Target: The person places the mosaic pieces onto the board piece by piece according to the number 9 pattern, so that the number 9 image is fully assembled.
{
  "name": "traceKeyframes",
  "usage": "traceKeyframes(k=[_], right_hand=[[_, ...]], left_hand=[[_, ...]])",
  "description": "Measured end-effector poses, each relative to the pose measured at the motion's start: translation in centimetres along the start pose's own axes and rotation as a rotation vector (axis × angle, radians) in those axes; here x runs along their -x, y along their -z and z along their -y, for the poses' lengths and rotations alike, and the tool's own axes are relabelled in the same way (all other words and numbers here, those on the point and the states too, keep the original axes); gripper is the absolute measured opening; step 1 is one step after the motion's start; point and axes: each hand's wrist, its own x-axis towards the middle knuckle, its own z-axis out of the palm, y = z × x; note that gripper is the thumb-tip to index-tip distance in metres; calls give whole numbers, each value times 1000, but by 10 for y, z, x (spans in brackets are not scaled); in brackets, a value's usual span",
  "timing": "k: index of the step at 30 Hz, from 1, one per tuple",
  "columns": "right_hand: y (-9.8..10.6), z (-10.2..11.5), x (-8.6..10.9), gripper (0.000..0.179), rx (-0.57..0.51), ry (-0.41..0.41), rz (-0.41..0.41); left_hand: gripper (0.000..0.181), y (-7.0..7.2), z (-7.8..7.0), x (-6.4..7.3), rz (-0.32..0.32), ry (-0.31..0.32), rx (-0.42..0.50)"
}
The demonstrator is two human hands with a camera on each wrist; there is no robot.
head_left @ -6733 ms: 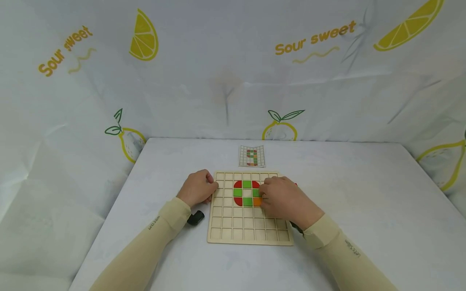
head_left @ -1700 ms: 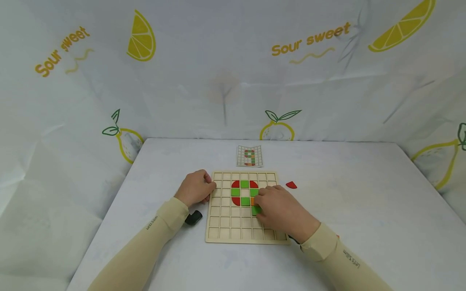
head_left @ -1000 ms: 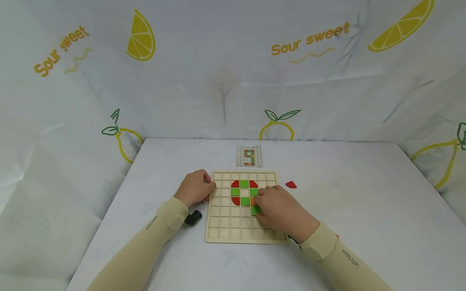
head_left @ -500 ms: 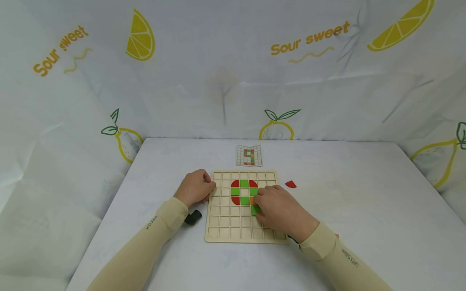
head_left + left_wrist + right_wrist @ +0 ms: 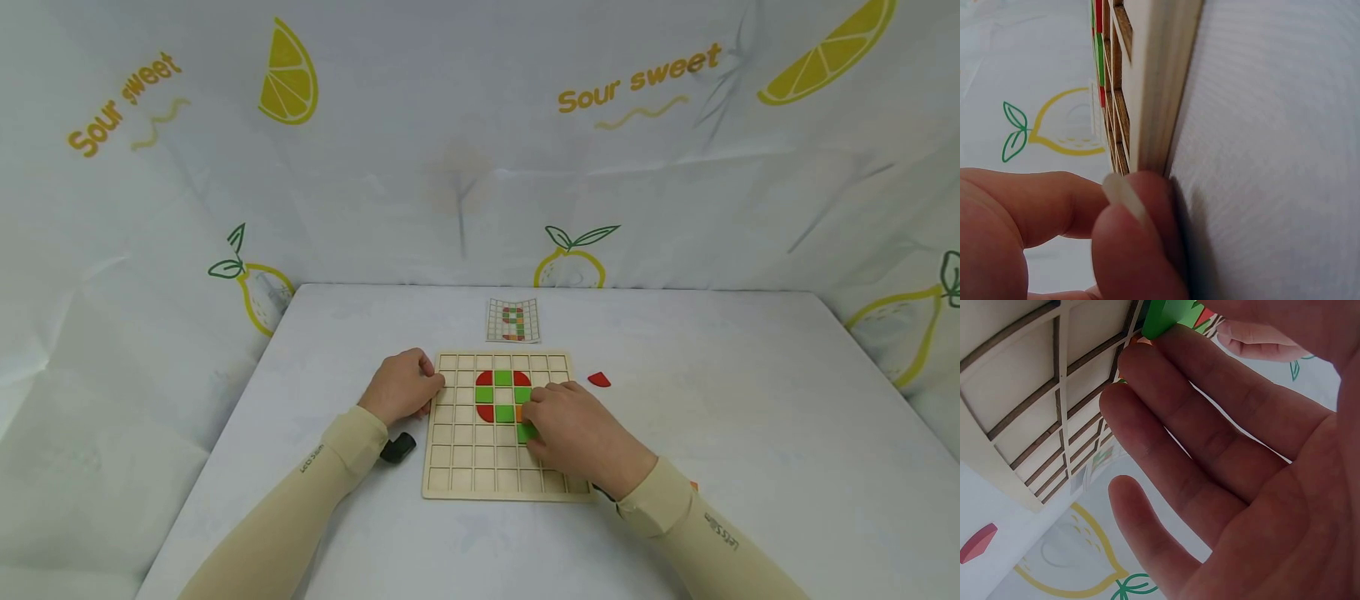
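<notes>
A wooden grid board [image 5: 462, 481] lies on the table, with red quarter-rounds [image 5: 485, 413], green squares [image 5: 504, 413] and a partly covered orange square [image 5: 519, 413] forming a ring. My right hand [image 5: 581, 433] is over the board's right half; thumb and index finger pinch a green square tile [image 5: 527, 434] just below the orange one. That tile [image 5: 1163, 317] looks tilted in the right wrist view, its far part hidden by fingers. At the board's left edge, my left hand [image 5: 400, 387] holds the rim, thumb and fingertips against the wooden side [image 5: 1159, 112] in the left wrist view.
Behind the board lies a printed pattern card [image 5: 513, 321]. A red quarter-round [image 5: 599, 379] sits on the table to the right. An orange piece [image 5: 694, 486] peeks out by the right sleeve, and a black object [image 5: 398, 447] is beside the left wrist.
Compared with the oldest frame, my right hand is lower on the board, and a green square now shows below the orange one. Since 1.7 s ago, both hands have stayed nearly still.
</notes>
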Motion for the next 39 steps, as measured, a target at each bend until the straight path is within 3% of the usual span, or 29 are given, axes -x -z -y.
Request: traceKeyframes(k=[27, 34, 39], right_hand=[[2, -5, -2, 3, -10, -24, 21], [5, -19, 5, 4, -31, -53, 24], [12, -36, 16, 14, -71, -109, 38]], left_hand=[[16, 1, 0, 1, 1, 1, 9], [15, -2, -1, 1, 20, 12, 22], [14, 1, 0, 1, 7, 8, 17]])
